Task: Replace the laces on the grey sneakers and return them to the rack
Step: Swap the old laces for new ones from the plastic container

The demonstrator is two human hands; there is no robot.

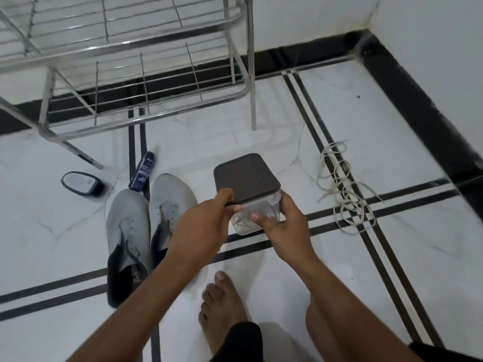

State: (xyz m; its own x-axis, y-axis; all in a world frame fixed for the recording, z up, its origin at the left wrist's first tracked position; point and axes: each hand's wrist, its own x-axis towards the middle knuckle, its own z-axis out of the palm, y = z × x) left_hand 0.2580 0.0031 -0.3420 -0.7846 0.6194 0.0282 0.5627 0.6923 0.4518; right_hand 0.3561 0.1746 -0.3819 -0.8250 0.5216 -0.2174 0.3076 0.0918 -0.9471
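Both hands on the clear box (pixel 254 218): right hand (pixel 285 226) clamps it steady, left fingers (pixel 222 197) pinch the dark lid (pixel 245 176), presumably opening it, unlaced grey sneakers (pixel 151 218) at nine o'clock.

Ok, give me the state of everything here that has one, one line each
Container: lid on, held off the floor by both hands.
Lid: closed, left fingers at its edge.
Left hand: grips lid edge.
Right hand: grips container body.
Sneakers: unlaced, side by side on the floor.
Laces: loose, tangled on the floor.
Rack: standing, visible shelves bare.
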